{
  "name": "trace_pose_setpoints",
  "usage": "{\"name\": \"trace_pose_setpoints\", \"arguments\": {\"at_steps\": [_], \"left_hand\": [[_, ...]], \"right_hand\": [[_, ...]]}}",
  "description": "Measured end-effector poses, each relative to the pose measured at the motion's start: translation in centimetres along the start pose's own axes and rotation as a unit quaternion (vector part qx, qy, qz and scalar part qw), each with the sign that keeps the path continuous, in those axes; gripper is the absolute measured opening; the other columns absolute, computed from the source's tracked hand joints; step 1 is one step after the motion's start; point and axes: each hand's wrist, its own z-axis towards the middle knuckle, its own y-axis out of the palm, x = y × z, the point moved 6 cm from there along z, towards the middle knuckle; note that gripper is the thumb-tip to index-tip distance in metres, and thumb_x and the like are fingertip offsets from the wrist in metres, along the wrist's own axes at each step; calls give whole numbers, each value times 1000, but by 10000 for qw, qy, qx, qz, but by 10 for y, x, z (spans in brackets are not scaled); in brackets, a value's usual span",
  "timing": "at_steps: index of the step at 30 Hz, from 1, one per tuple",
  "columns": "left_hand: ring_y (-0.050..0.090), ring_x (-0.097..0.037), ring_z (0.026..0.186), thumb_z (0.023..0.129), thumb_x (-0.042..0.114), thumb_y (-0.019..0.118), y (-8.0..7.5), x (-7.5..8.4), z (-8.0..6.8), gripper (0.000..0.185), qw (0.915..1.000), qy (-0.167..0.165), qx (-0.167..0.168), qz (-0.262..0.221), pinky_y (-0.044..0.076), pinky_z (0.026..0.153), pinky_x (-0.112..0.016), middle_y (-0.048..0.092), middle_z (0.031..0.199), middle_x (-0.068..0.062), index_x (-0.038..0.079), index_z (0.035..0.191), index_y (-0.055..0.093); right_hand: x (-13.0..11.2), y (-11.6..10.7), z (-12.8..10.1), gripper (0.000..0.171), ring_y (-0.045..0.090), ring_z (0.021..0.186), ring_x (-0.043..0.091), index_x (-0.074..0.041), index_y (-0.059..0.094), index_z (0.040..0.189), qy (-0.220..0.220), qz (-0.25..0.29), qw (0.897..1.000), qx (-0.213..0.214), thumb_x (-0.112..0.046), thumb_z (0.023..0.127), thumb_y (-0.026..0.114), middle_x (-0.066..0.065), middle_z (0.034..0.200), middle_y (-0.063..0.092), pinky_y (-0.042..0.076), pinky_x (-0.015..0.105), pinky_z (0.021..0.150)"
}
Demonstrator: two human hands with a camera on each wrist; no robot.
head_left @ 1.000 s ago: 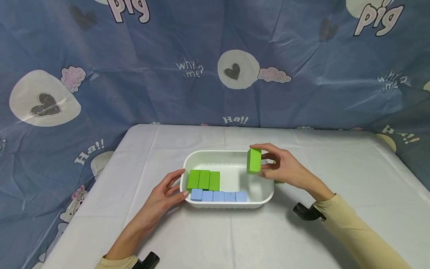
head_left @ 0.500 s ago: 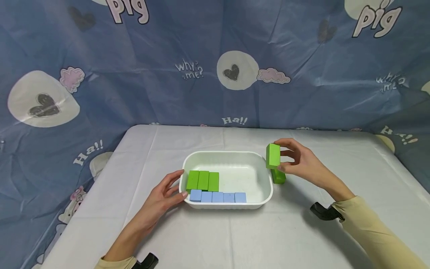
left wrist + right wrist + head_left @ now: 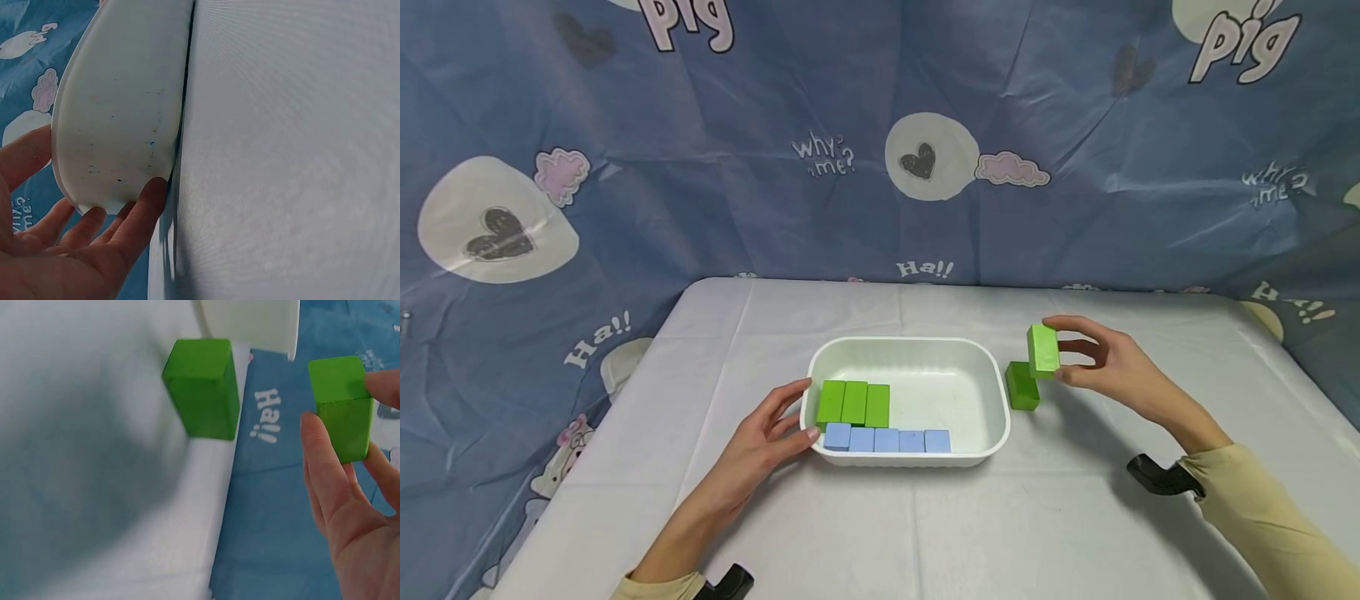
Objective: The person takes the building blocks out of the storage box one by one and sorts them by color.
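A white tray (image 3: 992, 392) stands on the table (image 3: 925, 533), and all places here are told from this tray; inside it, along its left part, three green blocks (image 3: 853, 403) stand side by side and touch each other; in front of them, along the near wall, five blue blocks (image 3: 887, 439) lie in one row, also touching. Outside the tray, just beside its right wall, one more green block (image 3: 1022, 386) rests on the table; so there are five green blocks in all, counting the one in the hand. The right hand (image 3: 1101, 362) is to the right of the tray, raised above the table; its thumb and fingers pinch a green block (image 3: 1043, 351) by two opposite sides, and this held block is in the air just beside and above the block on the table, not touching it as far as the wrist view shows. The left hand (image 3: 767, 442) is at the left near corner of the tray; its fingers are nearly straight and only lightly bent, resting against the outer wall and the rim; it holds no block.
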Motion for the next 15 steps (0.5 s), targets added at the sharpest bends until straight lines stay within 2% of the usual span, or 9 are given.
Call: {"name": "trace_pose_setpoints", "arguments": {"at_steps": [5,15], "left_hand": [[40,-27,136,90,14,72,0,0,0,67,10000,-17,-4,0,47,97,-38,32,155,-2,20,148,39],[41,-25,136,90,14,72,0,1,-1,66,9999,-100,-4,-54,47,97,-39,33,154,-1,21,147,40]], "right_hand": [[8,-8,-5,64,57,118,8,-17,47,145,13,-217,9997,59,-1,88,71,4,143,48,53,26,84],[28,-14,-14,63,57,113,2,-2,43,143,87,-488,9987,-73,-1,88,71,13,140,49,50,20,86]]}}
